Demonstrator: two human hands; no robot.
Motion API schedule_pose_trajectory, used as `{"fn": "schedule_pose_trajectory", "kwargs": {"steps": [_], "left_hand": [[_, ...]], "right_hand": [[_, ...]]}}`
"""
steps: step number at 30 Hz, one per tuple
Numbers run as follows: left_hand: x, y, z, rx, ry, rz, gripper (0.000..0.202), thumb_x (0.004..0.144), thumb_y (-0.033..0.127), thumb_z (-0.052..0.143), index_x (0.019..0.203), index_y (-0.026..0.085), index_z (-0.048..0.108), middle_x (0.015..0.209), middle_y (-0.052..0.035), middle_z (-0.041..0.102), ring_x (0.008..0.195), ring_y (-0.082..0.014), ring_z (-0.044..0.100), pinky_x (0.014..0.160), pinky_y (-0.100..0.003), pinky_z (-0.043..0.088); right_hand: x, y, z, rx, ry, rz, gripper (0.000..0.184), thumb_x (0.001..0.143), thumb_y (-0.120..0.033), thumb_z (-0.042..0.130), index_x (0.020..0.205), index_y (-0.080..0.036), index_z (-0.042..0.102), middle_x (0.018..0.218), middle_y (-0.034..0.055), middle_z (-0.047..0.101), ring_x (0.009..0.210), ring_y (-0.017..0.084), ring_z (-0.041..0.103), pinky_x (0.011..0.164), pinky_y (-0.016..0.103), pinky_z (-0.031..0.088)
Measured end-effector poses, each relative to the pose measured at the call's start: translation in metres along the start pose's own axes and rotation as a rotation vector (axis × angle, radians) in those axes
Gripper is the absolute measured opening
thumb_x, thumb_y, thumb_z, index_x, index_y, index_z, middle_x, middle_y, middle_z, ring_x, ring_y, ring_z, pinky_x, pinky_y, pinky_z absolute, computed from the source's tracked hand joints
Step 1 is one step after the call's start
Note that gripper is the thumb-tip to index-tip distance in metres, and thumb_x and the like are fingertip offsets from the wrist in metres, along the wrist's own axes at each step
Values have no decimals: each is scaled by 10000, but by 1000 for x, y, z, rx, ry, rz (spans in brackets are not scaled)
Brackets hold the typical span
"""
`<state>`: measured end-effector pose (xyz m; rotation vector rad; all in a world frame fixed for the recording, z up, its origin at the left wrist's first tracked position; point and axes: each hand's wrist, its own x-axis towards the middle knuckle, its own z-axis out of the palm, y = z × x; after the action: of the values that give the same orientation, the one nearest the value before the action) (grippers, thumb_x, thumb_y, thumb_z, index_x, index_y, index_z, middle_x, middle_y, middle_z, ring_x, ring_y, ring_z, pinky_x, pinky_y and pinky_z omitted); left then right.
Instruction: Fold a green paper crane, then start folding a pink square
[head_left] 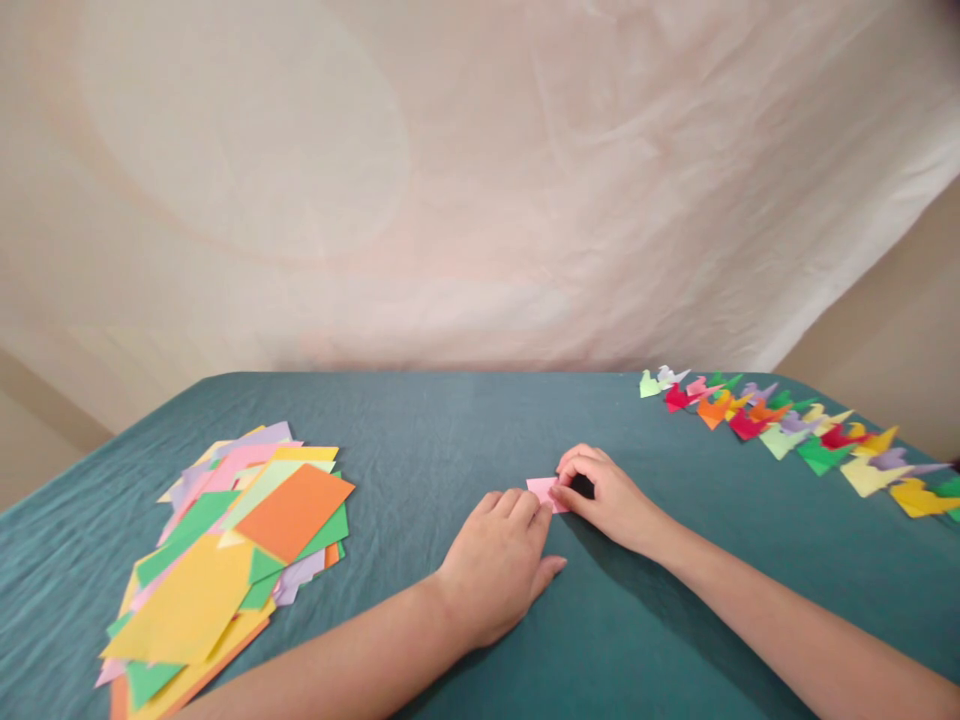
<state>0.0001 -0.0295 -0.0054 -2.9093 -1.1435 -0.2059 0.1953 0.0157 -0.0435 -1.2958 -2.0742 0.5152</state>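
Observation:
A small folded pink paper (541, 490) lies on the teal cloth near the middle of the table. My left hand (499, 565) rests palm down with its fingers curled onto the paper's near left edge. My right hand (604, 497) is curled over the paper's right end, fingertips pinching it against the cloth. Most of the paper is hidden under the two hands.
A loose pile of coloured paper squares (232, 540) spreads over the left of the teal tablecloth (420, 430). Several folded paper cranes (795, 425) in many colours lie in a row along the right edge. A pale sheet (480, 180) hangs behind the table.

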Motion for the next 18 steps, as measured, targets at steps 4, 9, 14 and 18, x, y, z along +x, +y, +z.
{"fn": "schedule_pose_trajectory", "kwargs": {"steps": [4,9,14,18], "left_hand": [[-2,5,0,35,-21,-20,418,871,414,469,1182,134,473,1038,-97,544,990,-253,487,836,-386,410],[-4,9,0,75,-34,-41,411,876,396,462,1176,114,482,1085,-117,547,1033,-272,480,846,-402,412],[-4,10,2,103,-52,-32,421,881,395,448,1170,92,496,1121,-133,551,1056,-275,481,857,-404,416],[-5,12,3,150,-50,-42,437,885,382,443,1177,64,509,1150,-147,552,1081,-277,478,880,-402,415]], "right_hand": [[0,-1,-1,-3,-2,1,90,775,-255,601,716,-201,562,865,40,573,835,190,524,770,343,408],[0,-1,-2,-2,-7,0,76,768,-229,606,717,-199,558,855,35,574,825,185,521,764,335,404],[0,-2,-2,0,-4,0,85,766,-223,608,709,-195,552,845,32,573,816,182,520,759,329,401],[0,-3,-3,-2,-5,3,87,770,-221,604,708,-192,550,847,32,574,819,182,517,760,327,399]]}}
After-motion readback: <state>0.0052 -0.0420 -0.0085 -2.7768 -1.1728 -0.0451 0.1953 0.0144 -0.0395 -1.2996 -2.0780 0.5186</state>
